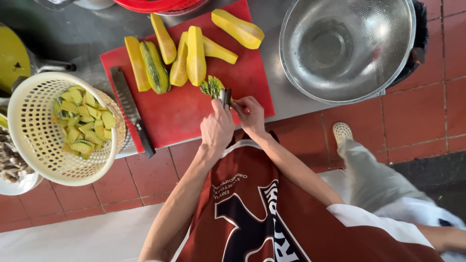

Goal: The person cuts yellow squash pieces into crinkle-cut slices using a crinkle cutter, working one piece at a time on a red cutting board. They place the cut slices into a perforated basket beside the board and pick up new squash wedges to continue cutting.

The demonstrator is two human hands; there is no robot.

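My two hands meet over the near edge of a red cutting board (179,114). My left hand (217,128) holds a short green-and-yellow squash piece (212,87) with ridged cuts. My right hand (250,115) grips a small metal crinkle cutter (226,97), whose blade is pressed against that piece. Several long yellow squash halves (196,54) and one green-striped squash half (154,67) lie across the far part of the board.
A large knife (131,111) lies along the board's left edge. A cream plastic basket (29,140) at left holds crinkle-cut squash slices (82,123). A big metal colander (347,46) stands at right. Another person's shoe (342,132) and trouser leg (374,179) are on the red tile floor.
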